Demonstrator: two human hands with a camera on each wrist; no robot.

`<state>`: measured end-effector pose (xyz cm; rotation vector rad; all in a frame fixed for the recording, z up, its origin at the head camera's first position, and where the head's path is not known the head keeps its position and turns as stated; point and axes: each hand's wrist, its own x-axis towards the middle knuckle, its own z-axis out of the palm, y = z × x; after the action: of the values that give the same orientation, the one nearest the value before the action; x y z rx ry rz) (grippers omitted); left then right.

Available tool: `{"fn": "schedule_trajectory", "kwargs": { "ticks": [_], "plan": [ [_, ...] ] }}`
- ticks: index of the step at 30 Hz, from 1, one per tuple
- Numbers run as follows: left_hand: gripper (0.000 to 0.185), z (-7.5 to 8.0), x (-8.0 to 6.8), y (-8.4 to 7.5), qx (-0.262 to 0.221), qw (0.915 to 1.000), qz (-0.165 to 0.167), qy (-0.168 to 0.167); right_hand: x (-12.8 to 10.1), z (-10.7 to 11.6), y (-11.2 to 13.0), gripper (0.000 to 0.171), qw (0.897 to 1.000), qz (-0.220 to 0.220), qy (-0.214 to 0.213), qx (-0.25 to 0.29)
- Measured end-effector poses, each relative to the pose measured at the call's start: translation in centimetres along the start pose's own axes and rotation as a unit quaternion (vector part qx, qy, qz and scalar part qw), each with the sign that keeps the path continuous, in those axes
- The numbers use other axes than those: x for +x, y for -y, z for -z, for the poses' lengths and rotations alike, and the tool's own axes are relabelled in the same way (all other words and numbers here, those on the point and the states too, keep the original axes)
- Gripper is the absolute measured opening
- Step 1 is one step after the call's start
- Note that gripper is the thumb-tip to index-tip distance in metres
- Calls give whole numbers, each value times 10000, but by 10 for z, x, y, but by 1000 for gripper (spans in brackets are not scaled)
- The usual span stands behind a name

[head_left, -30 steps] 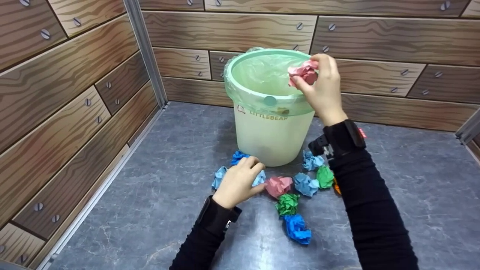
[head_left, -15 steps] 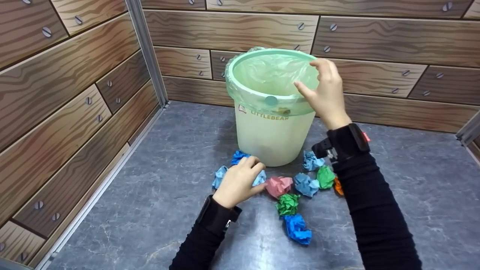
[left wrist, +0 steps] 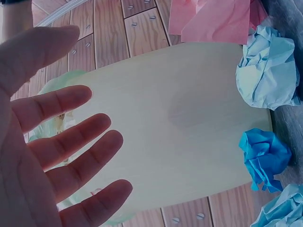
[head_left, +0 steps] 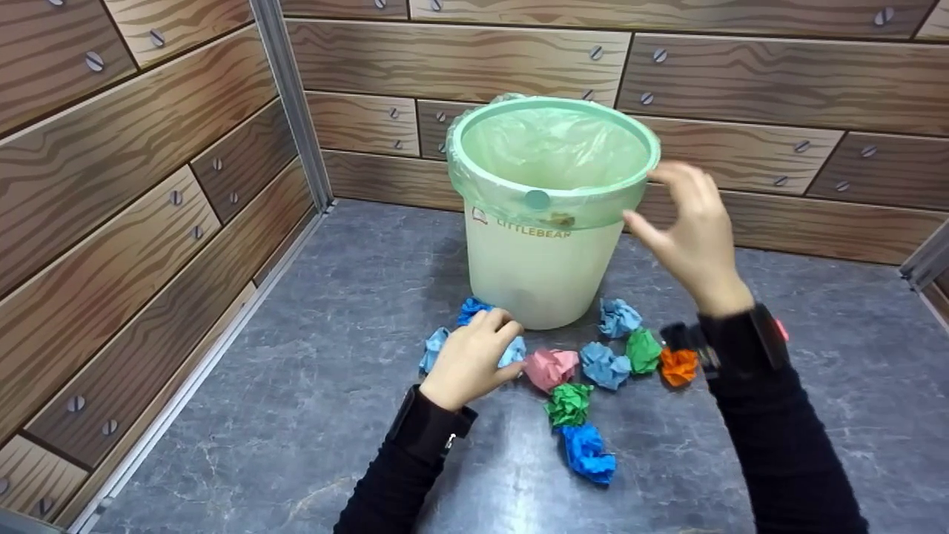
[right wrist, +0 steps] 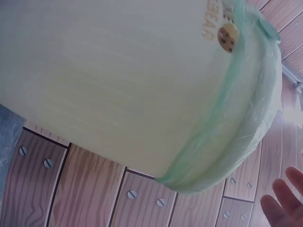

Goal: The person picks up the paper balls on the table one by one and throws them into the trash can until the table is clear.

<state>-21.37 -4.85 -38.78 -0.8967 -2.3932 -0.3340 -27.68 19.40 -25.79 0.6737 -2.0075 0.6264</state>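
A pale bin with a green rim and a clear liner stands upright in the head view. Just off its right side, my right hand holds nothing, thumb and fingers spread apart. My left hand hovers over crumpled paper balls in front of the bin, its fingers loosely bent with nothing in them in the left wrist view. Close to it lie a pink paper ball, a light blue paper ball partly hidden by the hand, and a dark blue paper ball. The bin's bottom is out of sight.
Right of centre lie an orange paper ball, a green paper ball and light blue ones. Nearer are a darker green ball and a blue ball. Wood-patterned walls enclose the grey floor behind and at left.
My right hand released a pink paper ball over the bin, then drew back right and down past the rim. The orange ball is now fully uncovered. My left hand stayed put.
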Motion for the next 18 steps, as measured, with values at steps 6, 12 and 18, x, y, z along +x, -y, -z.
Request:
{"fn": "schedule_trajectory", "kwargs": {
  "ticks": [6, 12, 18],
  "plan": [
    [33, -2, 0, 0, 32, 10000, 17, 51, -36, 6, 1, 49, 9993, -24, 370, 36],
    [34, -2, -1, 1, 48, 9999, 45, 136, -69, 3, 8, 50, 9969, -162, 756, 132],
    [35, -3, -1, 0, 96, 9996, 48, 245, -98, 1, 9, 51, 9930, -232, 1160, -67]
  ]
}}
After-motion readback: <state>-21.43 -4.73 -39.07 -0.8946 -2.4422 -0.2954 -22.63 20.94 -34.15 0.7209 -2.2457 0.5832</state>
